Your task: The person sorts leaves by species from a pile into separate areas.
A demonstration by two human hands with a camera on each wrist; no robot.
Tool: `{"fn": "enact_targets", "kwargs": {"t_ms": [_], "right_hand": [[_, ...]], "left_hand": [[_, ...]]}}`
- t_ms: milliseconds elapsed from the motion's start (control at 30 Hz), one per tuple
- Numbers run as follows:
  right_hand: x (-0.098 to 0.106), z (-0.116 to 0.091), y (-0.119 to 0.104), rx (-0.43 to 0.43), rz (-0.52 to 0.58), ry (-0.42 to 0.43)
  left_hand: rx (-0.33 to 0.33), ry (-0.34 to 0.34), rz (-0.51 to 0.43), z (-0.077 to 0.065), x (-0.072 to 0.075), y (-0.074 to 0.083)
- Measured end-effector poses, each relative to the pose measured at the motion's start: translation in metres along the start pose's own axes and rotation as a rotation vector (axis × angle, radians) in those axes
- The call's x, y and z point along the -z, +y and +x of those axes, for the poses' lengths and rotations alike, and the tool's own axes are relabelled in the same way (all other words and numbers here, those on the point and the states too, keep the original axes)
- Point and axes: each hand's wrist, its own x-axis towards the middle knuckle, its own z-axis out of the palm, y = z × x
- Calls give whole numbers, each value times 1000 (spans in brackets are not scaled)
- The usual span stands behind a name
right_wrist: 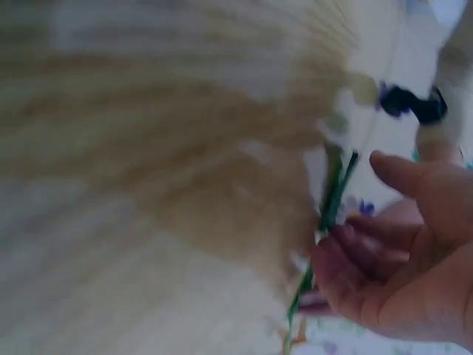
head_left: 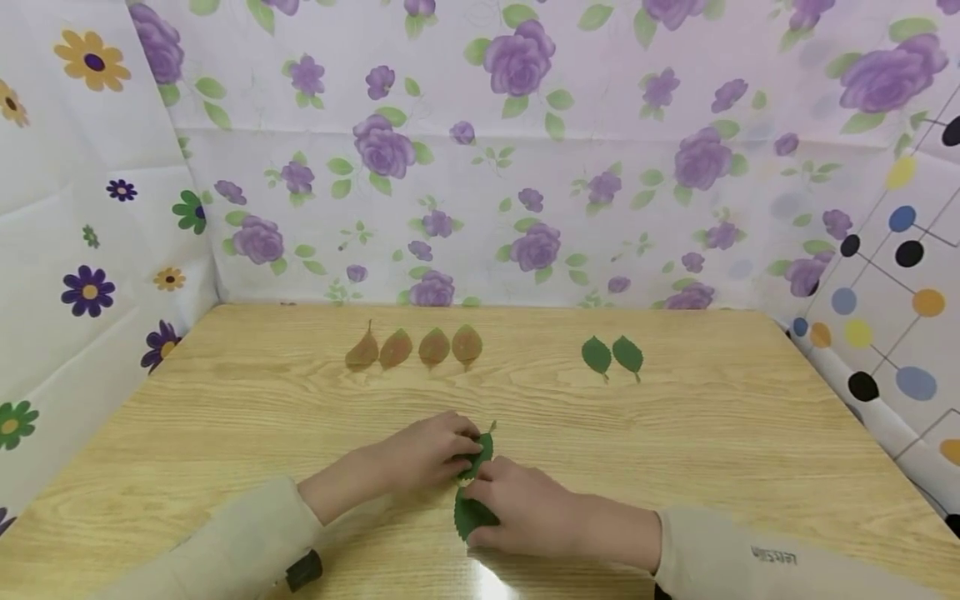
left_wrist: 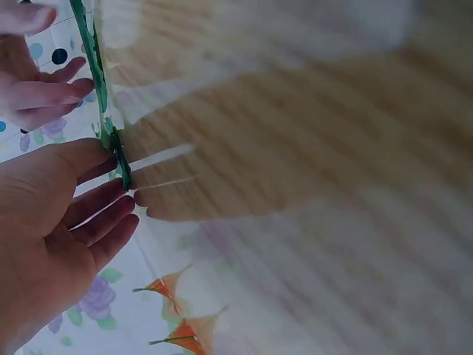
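Observation:
Two green leaves lie near the front middle of the wooden table, one behind the other. At the farther green leaf, whose stem points away, my left hand has thumb and fingertips close together, pinching it at its left side. The nearer green leaf is partly covered by my right hand. Fingers of that hand touch this leaf while the thumb stands apart, near its front edge. In the right wrist view, both leaves appear edge-on beside the right hand.
Several reddish-brown leaves form a row at the back left of the table. Two more green leaves lie side by side at the back right. A flowered cloth hangs behind the table, with patterned cloths at both sides.

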Motion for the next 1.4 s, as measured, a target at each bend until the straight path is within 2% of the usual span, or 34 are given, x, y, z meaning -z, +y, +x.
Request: {"fn": "enact_targets", "kwargs": {"t_ms": [67, 200, 500, 800, 967, 1233, 1400], "right_hand": [[-4, 2, -4, -21, -32, -6], [-6, 5, -6, -39, -28, -17], [0, 8, 1, -91, 129, -64], [5, 6, 8, -63, 209, -49], [7, 6, 17, -21, 265, -36], [12, 6, 35, -44, 395, -37], [26, 5, 53, -64, 447, 11]], "left_hand": [[8, -3, 12, 0, 1, 0], [15, -4, 13, 0, 1, 1], [32, -16, -64, 0, 3, 3], [31, 9, -79, 2, 0, 2], [48, 12, -80, 1, 0, 0], [43, 28, -93, 1, -1, -1], [75, 28, -130, 2, -2, -1]]}}
